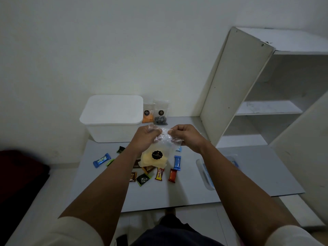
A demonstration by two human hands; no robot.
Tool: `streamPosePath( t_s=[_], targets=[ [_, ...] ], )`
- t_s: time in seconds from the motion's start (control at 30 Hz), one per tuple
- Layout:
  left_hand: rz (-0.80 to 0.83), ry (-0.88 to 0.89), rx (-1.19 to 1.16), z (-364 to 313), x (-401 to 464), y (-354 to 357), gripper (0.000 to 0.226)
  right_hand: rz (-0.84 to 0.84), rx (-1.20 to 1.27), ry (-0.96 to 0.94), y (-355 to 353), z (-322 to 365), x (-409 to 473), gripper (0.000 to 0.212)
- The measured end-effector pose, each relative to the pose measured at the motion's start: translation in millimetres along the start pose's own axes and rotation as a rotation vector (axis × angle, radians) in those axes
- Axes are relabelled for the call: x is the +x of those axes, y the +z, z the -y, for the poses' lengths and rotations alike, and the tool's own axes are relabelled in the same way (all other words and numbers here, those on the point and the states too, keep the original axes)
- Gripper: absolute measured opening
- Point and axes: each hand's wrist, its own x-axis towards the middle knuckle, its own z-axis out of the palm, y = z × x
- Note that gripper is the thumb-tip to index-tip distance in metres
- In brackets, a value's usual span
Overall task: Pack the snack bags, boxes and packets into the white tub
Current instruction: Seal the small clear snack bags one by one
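Centre frame: my left hand (144, 138) and right hand (186, 137) — fingers pinching the crinkly clear bag (156, 153) of yellow chips — before the smooth, lidded white tub (111, 118).

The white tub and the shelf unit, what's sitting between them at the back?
In the head view, two clear snack bags stand between the white tub and the shelf unit: the orange-filled bag and the dark-filled bag.

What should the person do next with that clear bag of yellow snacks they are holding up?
Probably carry the clear plastic bag of yellow snacks up and left to the white rectangular plastic tub and lower it in. Both the left hand and right hand already pinch its top edge, it hangs clear of the table, and the tub stands just behind.
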Motion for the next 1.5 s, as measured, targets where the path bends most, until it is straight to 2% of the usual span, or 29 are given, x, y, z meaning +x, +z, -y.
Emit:
streamPosePath(
  t_s=[0.27,0.4,0.57,0.7,0.8,1.0,1.1,1.5],
  targets=[
    [-0.036,0.003,-0.035,-2.3,-1.4,1.8,0.014,-0.045,0.104,-0.029,4.5,-3.2,-1.9,0.008],
    [-0.013,-0.008,0.006,-3.5,-4.0,2.8,0.01,-0.037,0.066,-0.034,5.8,-1.4,-3.5,0.007],
    [-0.067,0.046,0.06,-5.8,-8.3,5.3,0.009,-0.051,0.063,-0.046,12.7,-1.1,-9.0,0.007],
    [-0.025,0.05,0.061,-8.1,-11.0,9.2,0.012,-0.082,0.148,-0.083,17.8,-1.2,-15.0,0.013],
    [-0.025,0.008,0.01,-3.0,-13.2,12.0,0.018,-0.101,0.148,-0.103,14.6,-4.5,-19.3,0.008],
    [-0.025,0.019,-0.005,1.2,-21.0,24.4,0.018,-0.149,0.148,-0.047,4.3,-12.4,-31.3,0.006],
    [-0.057,0.009,-0.034,0.9,-19.8,31.2,0.017,-0.171,0.227,0.016,-6.9,-18.4,-35.7,0.005],
    [-0.126,-0.022,-0.008,-2.4,-8.2,82.2,0.024,-0.18,0.286,0.011,-74.2,-29.7,-46.7,0.014]
  ],
)
